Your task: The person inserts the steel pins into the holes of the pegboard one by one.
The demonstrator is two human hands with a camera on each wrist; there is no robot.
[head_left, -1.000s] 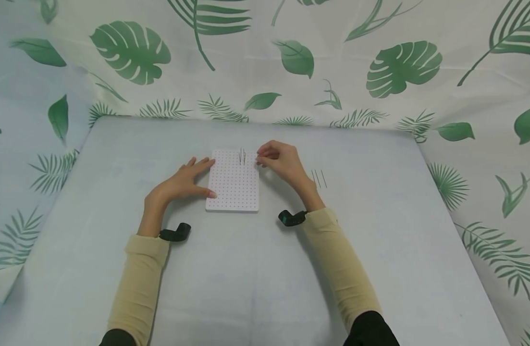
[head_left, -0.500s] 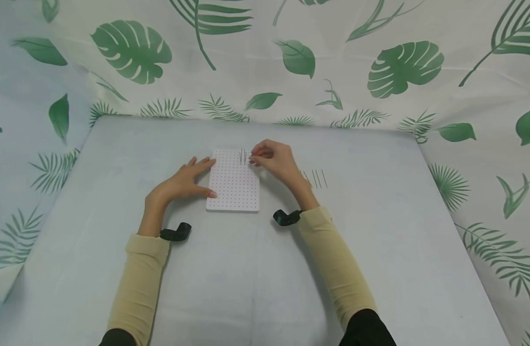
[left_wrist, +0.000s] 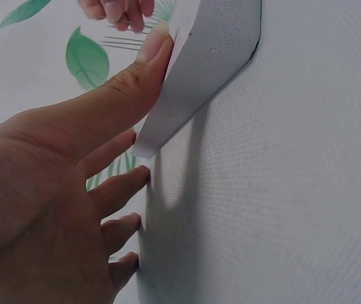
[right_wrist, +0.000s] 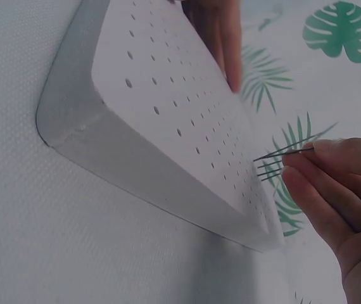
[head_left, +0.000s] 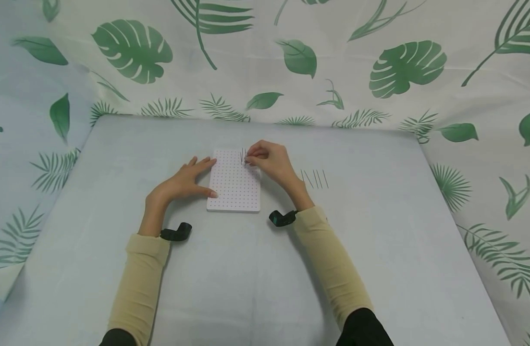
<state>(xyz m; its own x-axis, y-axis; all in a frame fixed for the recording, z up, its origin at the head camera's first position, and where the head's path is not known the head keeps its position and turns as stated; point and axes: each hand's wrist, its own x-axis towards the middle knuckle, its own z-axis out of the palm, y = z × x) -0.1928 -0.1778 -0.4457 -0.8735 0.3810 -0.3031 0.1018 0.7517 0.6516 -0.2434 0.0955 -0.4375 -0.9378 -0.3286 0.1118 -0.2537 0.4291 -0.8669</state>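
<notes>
A white board (head_left: 232, 192) with rows of small holes lies on the table. My left hand (head_left: 180, 184) rests at its left edge, thumb and fingers spread and fairly straight; in the left wrist view the thumb (left_wrist: 133, 79) lies along the board's side. Over the far right part of the board, my right hand (head_left: 269, 158) pinches a thin dark pin (right_wrist: 294, 151) between thumb and fingertips. Its far end is right at the holes. Other thin pins (right_wrist: 269, 175) stand upright in the board close beside it, partly overlapped by my fingers in the head view.
Several more thin dark pins (head_left: 317, 179) lie in a loose row on the table, right of my right wrist. The pale table (head_left: 230, 278) ends at the back against a leaf-printed cloth (head_left: 247, 72).
My right hand has moved left from the board's right edge to the standing pins, still pinching its pin. More of the loose row shows now. The left hand stays put.
</notes>
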